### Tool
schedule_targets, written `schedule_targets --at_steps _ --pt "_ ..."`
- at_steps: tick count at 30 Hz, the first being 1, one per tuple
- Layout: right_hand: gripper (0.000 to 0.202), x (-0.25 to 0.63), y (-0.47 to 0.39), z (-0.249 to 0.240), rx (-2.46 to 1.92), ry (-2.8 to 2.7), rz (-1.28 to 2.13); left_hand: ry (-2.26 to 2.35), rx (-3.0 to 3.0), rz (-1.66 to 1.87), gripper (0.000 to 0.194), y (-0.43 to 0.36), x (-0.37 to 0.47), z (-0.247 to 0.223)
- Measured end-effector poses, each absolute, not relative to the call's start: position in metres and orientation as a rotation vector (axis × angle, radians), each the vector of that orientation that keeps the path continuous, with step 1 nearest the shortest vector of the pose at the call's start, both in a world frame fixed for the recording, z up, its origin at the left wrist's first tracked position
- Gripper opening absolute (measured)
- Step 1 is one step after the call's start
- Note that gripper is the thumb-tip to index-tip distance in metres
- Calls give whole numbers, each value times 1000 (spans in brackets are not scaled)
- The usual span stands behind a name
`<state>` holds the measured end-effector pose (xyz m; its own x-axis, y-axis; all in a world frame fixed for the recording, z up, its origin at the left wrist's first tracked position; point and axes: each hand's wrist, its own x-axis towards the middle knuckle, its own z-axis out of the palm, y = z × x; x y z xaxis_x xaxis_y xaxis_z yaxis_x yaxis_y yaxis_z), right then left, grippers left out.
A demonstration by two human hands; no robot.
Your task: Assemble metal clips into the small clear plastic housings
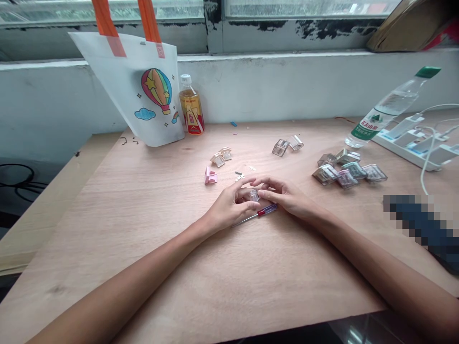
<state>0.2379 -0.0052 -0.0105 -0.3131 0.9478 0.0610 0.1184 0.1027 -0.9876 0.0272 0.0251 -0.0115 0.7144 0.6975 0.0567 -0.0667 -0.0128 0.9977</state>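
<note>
My left hand point(234, 203) and my right hand point(283, 193) meet over the middle of the table. Between their fingertips is a small clear plastic piece point(254, 195), partly hidden by the fingers. Both hands are closed on it, thumbs on the near side. Just below the hands lies a small screwdriver point(267, 209) with a red and clear purplish handle, its thin shaft pointing left. Beyond my left fingers are several small metal strips point(239, 176). A pink plastic piece point(211, 176) and two beige plastic pieces point(217, 159) sit farther to the left.
Two translucent grey casings point(280, 147) are toward the back. A cluster of casings point(347, 178) lies right, before a water bottle point(380, 114) and a power strip point(412, 148) with cables. A white bag point(125, 91) and a drink bottle point(192, 110) stand at the back left.
</note>
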Motion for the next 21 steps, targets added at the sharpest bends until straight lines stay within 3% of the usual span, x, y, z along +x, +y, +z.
schedule_targets --at_steps 4,11,16,18,21 --pt "26 234 -6 -12 -1096 -1587 1286 575 1501 655 61 26 26 -12" --pt "42 252 -6 -6 -1203 -1756 1005 632 1528 779 45 31 24 -12" --pt "32 277 -2 2 -1074 -2153 1110 703 1355 842 50 29 25 -9" --pt "25 279 -2 4 -1064 -2174 1136 751 1358 868 47 28 25 -7" --pt "29 282 0 2 -1077 -1999 1238 818 1400 915 42 27 25 -3"
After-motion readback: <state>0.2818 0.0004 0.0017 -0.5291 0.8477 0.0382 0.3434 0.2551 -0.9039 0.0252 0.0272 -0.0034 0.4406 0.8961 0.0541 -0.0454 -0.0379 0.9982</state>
